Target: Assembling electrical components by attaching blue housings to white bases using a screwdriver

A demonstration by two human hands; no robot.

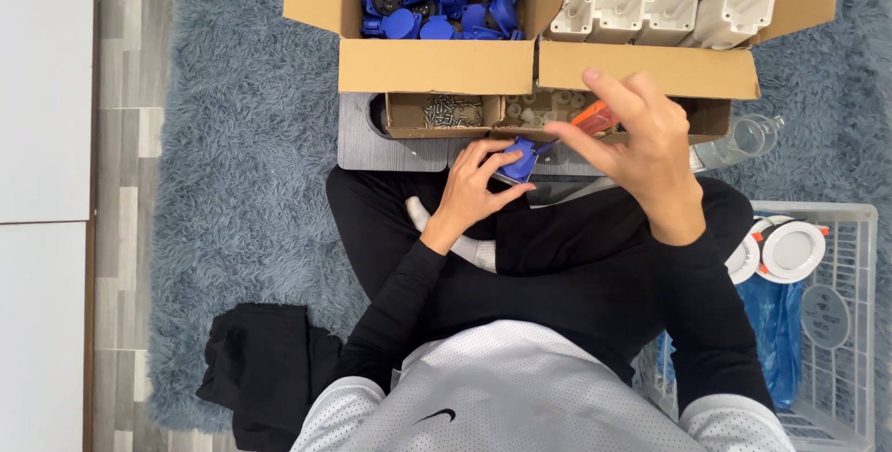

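You wear a black long-sleeved top; its sleeves [395, 308] run snug down to both wrists, cuffs plain. Over it sits a white mesh jersey [520, 396], sleeveless or short-sleeved, fine perforated weave, with a small dark curved mark on the chest. Your trousers [557, 257] are black, loose, creased at the knees. A white sock [465, 246] shows on one foot. Your left hand [469, 187] and right hand [641, 145] are bare: no gloves, no rings, no watch visible.
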